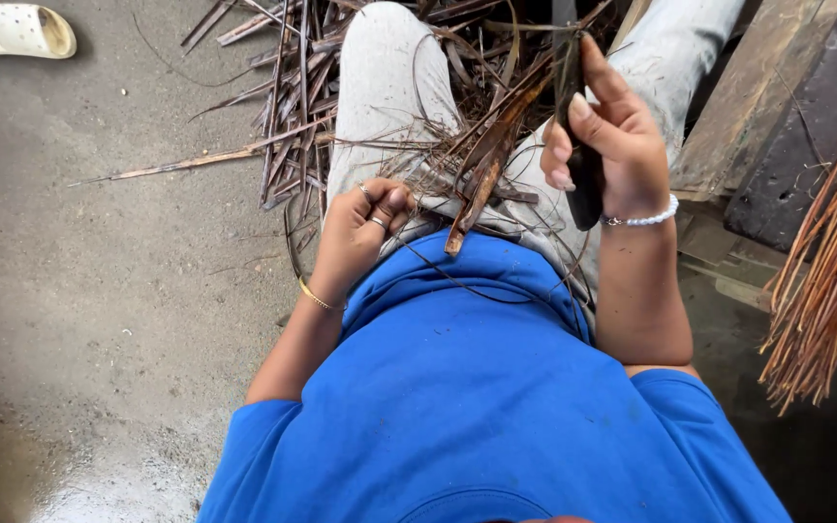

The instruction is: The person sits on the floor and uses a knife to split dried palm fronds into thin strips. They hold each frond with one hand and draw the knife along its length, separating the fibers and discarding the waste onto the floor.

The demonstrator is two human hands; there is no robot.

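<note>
Dried palm leaf strips [481, 160] are piled across the person's lap and spill onto the concrete floor [99, 291] past the knees. Going left to right: a pair of pale sandals [16, 31] sits on the floor by the top left corner, well apart from everything else. Then the left hand [365, 228], rings and a gold bangle on it, with its grip pinched shut on a thin strand coming off the pile, right above the blue shirt [477, 387]. The right hand [607, 145], with a bead bracelet, has its grip clenched round a dark knife [573, 107] held upright against the strips. Far right, a bundle of thin orange-brown sticks [830, 271] leans over some wooden planks [777, 116].

Looks to me like the stripping step, peeling leaf away from the stiff rib. I'd guess the next bit needs the strand kept taut while the blade runs along it, away from the fingers.
</note>
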